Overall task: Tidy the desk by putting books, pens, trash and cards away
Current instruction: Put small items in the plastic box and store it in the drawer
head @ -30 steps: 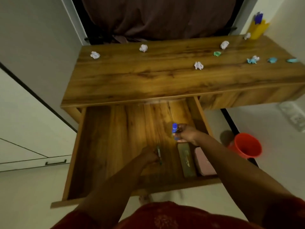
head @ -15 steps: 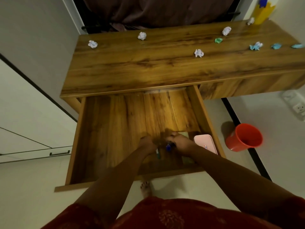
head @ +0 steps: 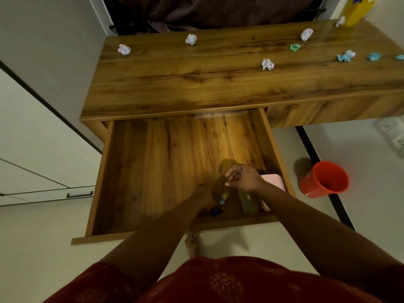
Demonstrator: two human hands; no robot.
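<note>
Your right hand [head: 244, 178] has lifted off the pens, fingers loosely curled and holding nothing. Lower centre, your left hand [head: 204, 196] rests on the pens [head: 289, 196] in the open drawer [head: 153, 160]; its grip can't be told. Beside them lie a green case [head: 249, 203] and a pink box [head: 274, 181]. Crumpled paper [head: 267, 64] dots the tabletop [head: 218, 84].

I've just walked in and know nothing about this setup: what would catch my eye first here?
Probably the open drawer pulled out under the wooden desk, with both hands low inside it: the left hand beside some pens, the right hand lifted with loosely curled fingers. Next, the crumpled paper balls scattered across the desktop, and the red bin on the floor to the right.
</note>
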